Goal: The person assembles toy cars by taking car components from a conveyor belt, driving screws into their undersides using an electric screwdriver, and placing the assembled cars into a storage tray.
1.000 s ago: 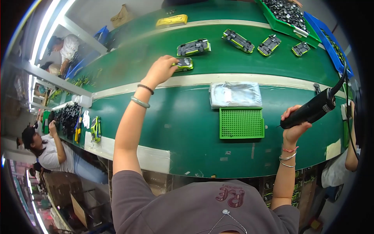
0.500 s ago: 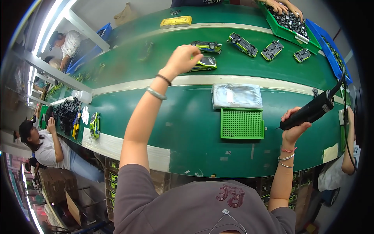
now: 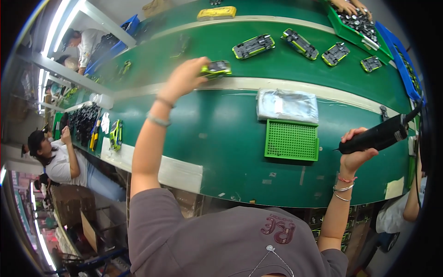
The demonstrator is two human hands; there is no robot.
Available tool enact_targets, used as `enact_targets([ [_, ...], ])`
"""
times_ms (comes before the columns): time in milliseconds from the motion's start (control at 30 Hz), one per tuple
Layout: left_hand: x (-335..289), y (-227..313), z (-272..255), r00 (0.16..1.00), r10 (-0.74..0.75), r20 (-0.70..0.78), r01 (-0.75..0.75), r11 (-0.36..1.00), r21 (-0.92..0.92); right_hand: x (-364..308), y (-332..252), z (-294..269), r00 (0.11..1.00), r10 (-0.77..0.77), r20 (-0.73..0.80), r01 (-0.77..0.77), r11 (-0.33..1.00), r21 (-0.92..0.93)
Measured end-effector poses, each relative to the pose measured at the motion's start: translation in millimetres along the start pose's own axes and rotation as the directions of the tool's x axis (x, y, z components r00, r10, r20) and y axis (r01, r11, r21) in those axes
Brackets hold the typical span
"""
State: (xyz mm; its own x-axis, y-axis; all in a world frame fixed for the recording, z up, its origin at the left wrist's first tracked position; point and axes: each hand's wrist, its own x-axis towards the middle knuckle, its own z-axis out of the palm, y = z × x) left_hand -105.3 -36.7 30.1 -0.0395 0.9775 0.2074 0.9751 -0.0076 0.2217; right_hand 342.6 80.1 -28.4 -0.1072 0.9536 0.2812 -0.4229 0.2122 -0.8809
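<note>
My left hand reaches out over the green belt, its fingers closed around the near end of a lime-green toy car that stands on its wheels; the fingertips are partly hidden. To the right of it, several toy cars lie with dark undersides up, among them one large car and another tilted one. My right hand is wrapped round a black electric screwdriver. Its thin bit points left over the bench, touching nothing.
A green perforated tray lies before me, against a plastic-wrapped packet. Far right, another person's hands are in a green bin of small dark parts, beside a blue bin. A yellow car-shaped piece lies farther back.
My left hand has moved left, and the upright green car with it, away from the overturned car. The right hand keeps hold of the screwdriver. The whole view has shifted slightly.
</note>
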Motion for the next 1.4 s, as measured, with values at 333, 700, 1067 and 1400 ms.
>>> enact_targets([
  [333, -221, 36, -55, 0.763, -0.616, 0.198, 0.599, 0.788, 0.141, 2, 2, 1, 0.999, 0.004, 0.034, -0.001, 0.996, -0.088],
  [700, -77, 51, -8, 0.965, -0.103, -0.241, 0.121, 0.991, 0.063, 0, -1, -2, 0.999, -0.012, 0.035, 0.014, 0.998, -0.063],
  [1067, -229, 53, -13, 0.817, -0.550, -0.171, 0.573, 0.808, 0.136, 11, 13, -20, 0.996, 0.082, 0.031, -0.082, 0.997, 0.008],
  [1400, -471, 119, -26, 0.167, -0.934, -0.316, 0.915, 0.267, -0.304, 27, 9, -26, 0.986, 0.113, 0.123, -0.102, 0.990, -0.094],
])
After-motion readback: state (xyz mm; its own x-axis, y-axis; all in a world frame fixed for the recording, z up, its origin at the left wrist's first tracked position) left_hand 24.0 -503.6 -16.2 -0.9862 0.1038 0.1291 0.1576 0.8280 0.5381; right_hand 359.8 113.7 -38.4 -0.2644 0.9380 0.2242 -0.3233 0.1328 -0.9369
